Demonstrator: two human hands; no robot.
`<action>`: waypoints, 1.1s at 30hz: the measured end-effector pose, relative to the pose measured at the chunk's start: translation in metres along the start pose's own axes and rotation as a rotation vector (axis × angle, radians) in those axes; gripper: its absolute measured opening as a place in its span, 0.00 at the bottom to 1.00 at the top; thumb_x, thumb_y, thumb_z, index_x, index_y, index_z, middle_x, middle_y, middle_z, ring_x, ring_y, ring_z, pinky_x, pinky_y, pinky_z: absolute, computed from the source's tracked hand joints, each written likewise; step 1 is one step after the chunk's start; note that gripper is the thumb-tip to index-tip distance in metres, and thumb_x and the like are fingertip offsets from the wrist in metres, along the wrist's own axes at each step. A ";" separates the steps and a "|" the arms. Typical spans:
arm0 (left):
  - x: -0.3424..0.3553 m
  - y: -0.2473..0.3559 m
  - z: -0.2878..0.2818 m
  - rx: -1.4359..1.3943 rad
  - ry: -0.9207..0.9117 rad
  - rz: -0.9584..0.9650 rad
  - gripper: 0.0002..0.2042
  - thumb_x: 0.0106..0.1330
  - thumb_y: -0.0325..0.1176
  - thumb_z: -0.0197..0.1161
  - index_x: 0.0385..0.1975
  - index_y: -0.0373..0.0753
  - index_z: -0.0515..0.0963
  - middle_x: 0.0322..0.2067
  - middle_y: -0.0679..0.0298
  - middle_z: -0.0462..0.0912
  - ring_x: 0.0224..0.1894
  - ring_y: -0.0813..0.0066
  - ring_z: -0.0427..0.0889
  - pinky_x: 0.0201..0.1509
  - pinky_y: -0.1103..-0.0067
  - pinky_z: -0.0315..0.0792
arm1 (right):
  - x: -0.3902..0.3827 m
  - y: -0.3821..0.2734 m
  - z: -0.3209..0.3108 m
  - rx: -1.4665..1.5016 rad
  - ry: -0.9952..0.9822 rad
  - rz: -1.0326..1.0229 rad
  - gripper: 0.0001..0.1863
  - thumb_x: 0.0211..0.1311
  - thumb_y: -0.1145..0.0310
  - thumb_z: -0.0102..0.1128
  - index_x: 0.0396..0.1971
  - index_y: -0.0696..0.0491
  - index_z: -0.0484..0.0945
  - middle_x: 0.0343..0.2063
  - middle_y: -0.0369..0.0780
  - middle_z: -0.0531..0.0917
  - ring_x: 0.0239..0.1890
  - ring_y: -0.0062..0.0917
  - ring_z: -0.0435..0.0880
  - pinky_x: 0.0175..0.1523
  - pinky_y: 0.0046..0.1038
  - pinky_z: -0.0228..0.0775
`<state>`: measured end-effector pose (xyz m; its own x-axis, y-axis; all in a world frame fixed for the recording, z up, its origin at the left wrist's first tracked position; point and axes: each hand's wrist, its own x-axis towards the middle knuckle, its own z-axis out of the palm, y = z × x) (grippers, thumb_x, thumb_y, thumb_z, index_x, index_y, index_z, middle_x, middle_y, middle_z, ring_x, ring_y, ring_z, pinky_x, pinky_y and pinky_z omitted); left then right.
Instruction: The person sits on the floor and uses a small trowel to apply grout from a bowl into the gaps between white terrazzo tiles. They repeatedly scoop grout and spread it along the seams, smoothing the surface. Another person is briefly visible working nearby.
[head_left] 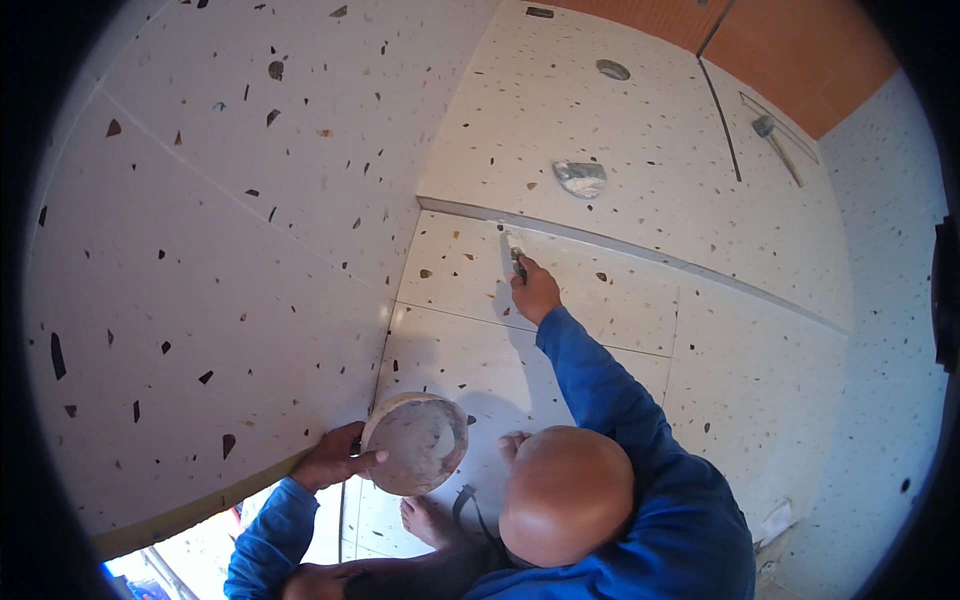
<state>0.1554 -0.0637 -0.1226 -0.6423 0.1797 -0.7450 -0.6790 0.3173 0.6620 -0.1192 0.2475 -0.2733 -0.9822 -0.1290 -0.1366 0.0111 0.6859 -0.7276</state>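
Observation:
My left hand [335,458] grips the rim of a round, shallow bowl [400,455], thumb on the edge. Pale grey and whitish residue coats the bowl's inside. Reaching forward, my right hand [537,290] is closed round the dark handle of a small putty knife [516,246]. Its blade has whitish paste on it and is at the speckled floor tiles [450,235], just in front of a low grey step edge [640,250]. Whether the blade touches the tile, I cannot tell.
A half-round grey piece with white material [580,180] lies beyond the step. Farther off are a round opening [613,70] and a mallet [775,145]. A speckled wall [230,250] rises close on my left. My bare knee [568,490] is between my arms.

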 end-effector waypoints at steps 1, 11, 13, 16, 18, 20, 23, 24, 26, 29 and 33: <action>-0.003 0.008 0.002 -0.006 -0.006 -0.006 0.37 0.58 0.50 0.70 0.57 0.26 0.65 0.48 0.44 0.77 0.48 0.56 0.81 0.45 0.71 0.82 | 0.001 -0.012 0.003 0.039 -0.010 0.018 0.22 0.60 0.65 0.56 0.53 0.60 0.73 0.34 0.55 0.83 0.39 0.45 0.84 0.48 0.43 0.74; -0.008 0.009 0.001 0.026 -0.016 0.035 0.39 0.58 0.53 0.70 0.57 0.24 0.65 0.50 0.42 0.76 0.53 0.53 0.78 0.51 0.67 0.79 | 0.047 -0.029 0.029 0.040 -0.011 0.116 0.18 0.58 0.65 0.56 0.42 0.63 0.77 0.34 0.54 0.84 0.40 0.46 0.84 0.48 0.41 0.75; -0.010 0.013 0.002 0.005 -0.022 0.030 0.39 0.58 0.52 0.69 0.57 0.24 0.65 0.50 0.42 0.76 0.54 0.53 0.78 0.52 0.66 0.78 | 0.054 -0.041 0.023 0.014 -0.116 0.194 0.17 0.57 0.65 0.55 0.41 0.63 0.78 0.34 0.54 0.84 0.41 0.46 0.84 0.49 0.41 0.75; -0.007 0.014 0.002 0.010 -0.035 0.044 0.38 0.59 0.52 0.68 0.57 0.24 0.65 0.50 0.42 0.76 0.53 0.53 0.78 0.53 0.66 0.78 | 0.063 -0.038 0.027 -0.150 -0.084 0.100 0.14 0.60 0.64 0.56 0.34 0.61 0.80 0.30 0.52 0.84 0.25 0.41 0.85 0.34 0.38 0.80; -0.007 0.014 0.002 0.006 -0.037 0.040 0.38 0.59 0.53 0.68 0.56 0.24 0.65 0.49 0.42 0.76 0.53 0.52 0.78 0.52 0.67 0.78 | 0.052 -0.039 0.022 -0.226 -0.114 0.041 0.16 0.59 0.65 0.55 0.40 0.62 0.78 0.36 0.55 0.82 0.37 0.45 0.84 0.44 0.40 0.77; -0.012 0.015 0.001 -0.019 -0.034 0.016 0.38 0.59 0.53 0.68 0.56 0.24 0.65 0.49 0.42 0.76 0.52 0.53 0.79 0.51 0.67 0.79 | 0.034 -0.046 0.017 -0.246 -0.124 0.041 0.18 0.59 0.66 0.54 0.45 0.62 0.75 0.40 0.58 0.80 0.43 0.48 0.83 0.49 0.41 0.76; -0.011 0.003 0.002 -0.022 0.002 0.055 0.39 0.58 0.54 0.69 0.56 0.24 0.65 0.49 0.42 0.77 0.50 0.54 0.80 0.48 0.68 0.80 | 0.019 -0.042 0.010 -0.221 -0.083 0.120 0.21 0.61 0.66 0.54 0.51 0.62 0.70 0.42 0.60 0.77 0.42 0.50 0.82 0.47 0.41 0.77; -0.010 0.005 0.001 -0.008 -0.003 0.048 0.40 0.57 0.54 0.69 0.56 0.24 0.66 0.49 0.42 0.77 0.50 0.54 0.80 0.48 0.68 0.80 | 0.019 -0.036 0.009 -0.228 -0.062 0.132 0.21 0.61 0.66 0.54 0.52 0.62 0.69 0.43 0.60 0.76 0.42 0.51 0.82 0.47 0.42 0.77; -0.009 0.007 0.001 0.018 -0.007 0.031 0.41 0.56 0.55 0.70 0.56 0.24 0.66 0.49 0.42 0.77 0.49 0.54 0.80 0.48 0.68 0.80 | 0.021 -0.028 0.015 -0.223 -0.039 0.164 0.22 0.62 0.66 0.53 0.52 0.62 0.67 0.43 0.60 0.75 0.42 0.51 0.82 0.46 0.42 0.77; -0.003 0.014 0.002 -0.018 -0.037 0.011 0.42 0.55 0.57 0.70 0.56 0.24 0.66 0.48 0.42 0.77 0.49 0.54 0.80 0.48 0.68 0.80 | 0.030 -0.010 0.030 -0.191 -0.028 0.220 0.21 0.62 0.65 0.53 0.50 0.63 0.69 0.43 0.60 0.76 0.42 0.51 0.82 0.47 0.42 0.77; -0.006 0.013 0.003 -0.033 -0.026 0.016 0.42 0.55 0.56 0.70 0.56 0.24 0.66 0.49 0.43 0.76 0.50 0.55 0.79 0.49 0.68 0.80 | 0.038 -0.001 0.019 -0.219 -0.174 0.169 0.20 0.60 0.65 0.55 0.48 0.64 0.70 0.43 0.57 0.78 0.43 0.49 0.82 0.49 0.41 0.76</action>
<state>0.1515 -0.0574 -0.1094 -0.6439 0.2089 -0.7361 -0.6805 0.2835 0.6757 -0.1534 0.2280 -0.2908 -0.9229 -0.1080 -0.3695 0.1118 0.8432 -0.5258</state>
